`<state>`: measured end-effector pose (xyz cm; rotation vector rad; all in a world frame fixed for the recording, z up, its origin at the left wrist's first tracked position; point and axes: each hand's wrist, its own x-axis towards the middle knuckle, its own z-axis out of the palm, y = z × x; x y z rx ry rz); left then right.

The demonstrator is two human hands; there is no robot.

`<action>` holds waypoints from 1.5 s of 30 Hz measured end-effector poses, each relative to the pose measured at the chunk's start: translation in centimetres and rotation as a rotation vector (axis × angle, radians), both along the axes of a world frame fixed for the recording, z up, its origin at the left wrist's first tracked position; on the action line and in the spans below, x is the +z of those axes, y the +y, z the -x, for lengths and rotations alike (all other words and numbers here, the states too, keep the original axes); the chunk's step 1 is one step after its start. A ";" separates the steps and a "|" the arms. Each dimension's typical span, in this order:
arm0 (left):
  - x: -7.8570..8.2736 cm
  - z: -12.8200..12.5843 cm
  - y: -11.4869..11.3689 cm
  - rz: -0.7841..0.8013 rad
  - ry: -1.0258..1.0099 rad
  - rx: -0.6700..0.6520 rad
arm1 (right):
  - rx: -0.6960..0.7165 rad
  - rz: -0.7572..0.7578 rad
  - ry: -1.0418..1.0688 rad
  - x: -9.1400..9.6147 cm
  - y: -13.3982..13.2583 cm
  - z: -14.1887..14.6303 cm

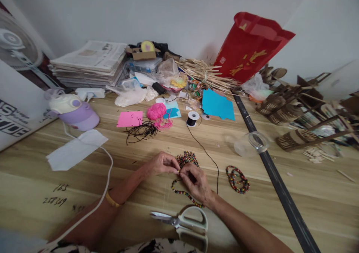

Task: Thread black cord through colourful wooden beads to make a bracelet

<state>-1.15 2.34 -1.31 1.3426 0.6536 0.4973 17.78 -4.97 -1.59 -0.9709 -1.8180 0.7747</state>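
Observation:
My left hand (162,164) and my right hand (195,182) meet at the middle of the table, both pinched closed. Between their fingertips shows a tiny yellow bead (178,171); the thread there is too fine to make out well. A string of multicoloured beads (186,194) curves on the table below the right hand, partly covered by it. Just behind the hands lies a heap of similar beads (187,158). To the right rests a coiled bead strand (238,179). Scissors (179,221) with pale handles lie near my body, blades pointing left.
A spool of black cord (192,119) trails its line toward the right arm. Pink yarn (156,111), cut black cords (142,131) and blue paper (218,105) lie farther back. A clear tape roll (257,142) and woven baskets (297,137) stand right. A white cable (110,170) crosses my left arm.

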 end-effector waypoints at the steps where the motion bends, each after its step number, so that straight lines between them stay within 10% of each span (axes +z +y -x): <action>1: 0.0 0.0 0.0 0.001 -0.005 -0.002 | 0.000 -0.001 0.003 -0.1 0.0 0.0; 25: 0.7 0.2 0.0 -0.123 -0.100 0.021 | -0.041 0.201 0.074 0.1 -0.2 -0.1; 37: 1.5 -0.7 -1.0 -0.263 -0.084 0.105 | 0.138 0.659 0.425 1.6 0.2 1.1; 45: 1.2 -0.6 -1.2 0.009 -0.129 0.010 | 0.123 0.648 0.350 2.6 0.7 0.4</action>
